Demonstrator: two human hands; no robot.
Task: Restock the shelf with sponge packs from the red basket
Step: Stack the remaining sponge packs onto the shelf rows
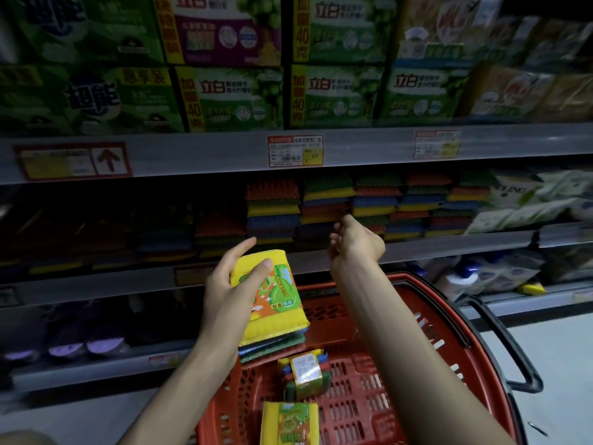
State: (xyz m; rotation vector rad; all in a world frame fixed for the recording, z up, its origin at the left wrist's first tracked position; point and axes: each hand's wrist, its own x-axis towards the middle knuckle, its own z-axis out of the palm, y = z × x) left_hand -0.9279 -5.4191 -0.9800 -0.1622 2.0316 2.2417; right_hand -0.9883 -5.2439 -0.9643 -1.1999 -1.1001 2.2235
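The left hand (231, 293) grips a sponge pack (272, 297) above the red basket (449, 319). The right hand (356, 242), loose and empty, is at the shelf (417, 248). Next, probably, the pack must lie flat on a stack (324, 203).

The place is a shop, an aisle of a self-service store. Grey metal shelves (519, 139) cross the frame in tiers, and their front edges carry printed price tags (295, 151), one at the left marked with a red arrow (108, 159). Along the top of the frame, green boxes (337, 94) of one brand stand stacked in rows, faces outward, printed with large Chinese characters. On the middle tier, sponge packs (369, 203) lie piled in neat columns beside wrapped white packs (529, 200) at the right. At lower centre is a red basket (417, 305) of perforated plastic with a black handle (502, 345), holding a labelled pack (305, 370). A pale floor (561, 364) shows at lower right.
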